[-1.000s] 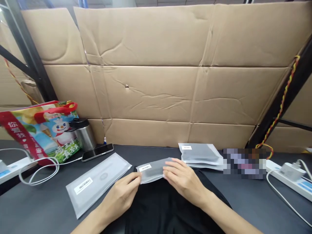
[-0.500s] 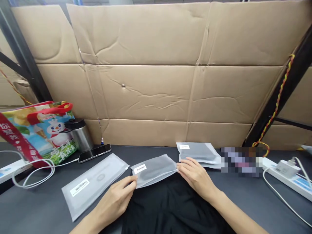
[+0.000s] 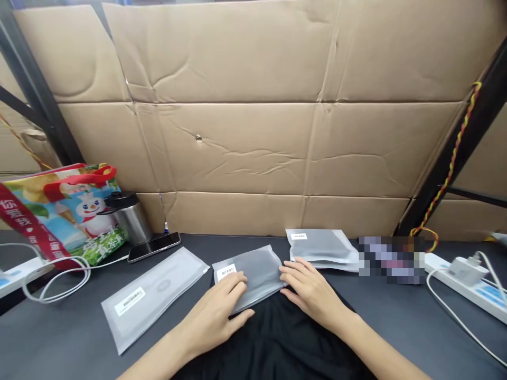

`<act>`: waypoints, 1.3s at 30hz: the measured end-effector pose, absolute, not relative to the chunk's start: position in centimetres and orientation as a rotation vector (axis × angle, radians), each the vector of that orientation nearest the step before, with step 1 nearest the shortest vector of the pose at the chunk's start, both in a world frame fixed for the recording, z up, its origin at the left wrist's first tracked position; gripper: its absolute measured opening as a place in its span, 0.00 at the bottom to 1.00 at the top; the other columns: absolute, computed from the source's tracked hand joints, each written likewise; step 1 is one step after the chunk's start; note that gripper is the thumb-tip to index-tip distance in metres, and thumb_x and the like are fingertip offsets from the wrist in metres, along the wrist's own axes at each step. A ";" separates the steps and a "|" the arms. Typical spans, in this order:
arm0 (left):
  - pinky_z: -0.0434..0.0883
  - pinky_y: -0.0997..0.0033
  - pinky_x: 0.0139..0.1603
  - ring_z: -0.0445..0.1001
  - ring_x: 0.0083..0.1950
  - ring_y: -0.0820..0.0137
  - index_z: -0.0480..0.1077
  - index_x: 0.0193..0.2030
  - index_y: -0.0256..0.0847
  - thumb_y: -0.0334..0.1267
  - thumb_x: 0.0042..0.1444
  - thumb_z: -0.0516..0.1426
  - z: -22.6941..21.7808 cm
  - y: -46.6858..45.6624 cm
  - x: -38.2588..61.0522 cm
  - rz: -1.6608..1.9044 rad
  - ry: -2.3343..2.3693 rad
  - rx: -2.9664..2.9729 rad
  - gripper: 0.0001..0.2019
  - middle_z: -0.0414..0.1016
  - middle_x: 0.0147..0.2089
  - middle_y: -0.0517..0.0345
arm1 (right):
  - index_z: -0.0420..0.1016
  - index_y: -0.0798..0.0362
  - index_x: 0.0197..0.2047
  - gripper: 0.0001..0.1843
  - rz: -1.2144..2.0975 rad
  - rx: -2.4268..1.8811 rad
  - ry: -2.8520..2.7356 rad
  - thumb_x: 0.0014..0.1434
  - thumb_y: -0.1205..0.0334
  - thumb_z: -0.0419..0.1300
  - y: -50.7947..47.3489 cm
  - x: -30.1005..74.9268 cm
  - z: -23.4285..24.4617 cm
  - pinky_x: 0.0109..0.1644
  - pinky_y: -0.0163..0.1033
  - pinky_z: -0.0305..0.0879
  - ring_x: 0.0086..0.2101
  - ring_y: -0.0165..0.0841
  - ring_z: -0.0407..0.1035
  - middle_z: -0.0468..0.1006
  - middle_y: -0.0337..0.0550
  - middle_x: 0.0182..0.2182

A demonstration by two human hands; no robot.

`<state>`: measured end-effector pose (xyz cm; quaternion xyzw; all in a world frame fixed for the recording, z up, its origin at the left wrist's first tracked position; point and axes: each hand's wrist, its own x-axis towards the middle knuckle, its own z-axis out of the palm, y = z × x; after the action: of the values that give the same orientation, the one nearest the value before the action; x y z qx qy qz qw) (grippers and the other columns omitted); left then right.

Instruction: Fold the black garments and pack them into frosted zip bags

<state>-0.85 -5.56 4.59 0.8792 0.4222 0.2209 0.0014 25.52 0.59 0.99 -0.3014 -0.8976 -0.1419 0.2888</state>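
A frosted plastic pouch (image 3: 259, 272) with a white barcode label lies at the middle of the desk, at the edge of black cloth. Across its left part, partly over the label, rests my left hand (image 3: 217, 309), open, its thumb apart from the fingers near the front edge. My right hand (image 3: 309, 287) touches the pouch's right end with fingers spread and thumb apart. To the left lies a longer frosted pouch (image 3: 158, 295), also labelled. Beyond my right hand is a stack of frosted pouches (image 3: 322, 248); how many cannot be made out.
At the left stand a colourful bag (image 3: 89, 216) and a steel flask (image 3: 134, 221), with a phone (image 3: 154, 247) on a white cable in front. A power strip (image 3: 487, 293) with a charger lies at right beside a blurred-out item. A cardboard wall (image 3: 245, 126) closes the back.
My left hand has let go of the pouch's left corner and moved right over its top, with its fingers opened. My right hand has loosened from the right edge and shifted slightly left.
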 end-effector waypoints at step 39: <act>0.49 0.44 0.65 0.44 0.70 0.60 0.49 0.68 0.43 0.42 0.70 0.36 1.9 -0.8 -2.3 0.373 1.528 2.480 0.22 0.50 0.69 0.53 | 0.74 0.57 0.39 0.09 -0.573 -0.568 -2.461 0.56 0.73 0.55 0.0 19.7 1.9 0.64 0.52 0.55 0.61 0.42 0.54 0.68 0.52 0.57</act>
<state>-2.26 -0.83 1.86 0.8400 0.5177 0.1264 0.1020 19.72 0.04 1.86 -0.2112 -0.9143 -0.2129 0.2723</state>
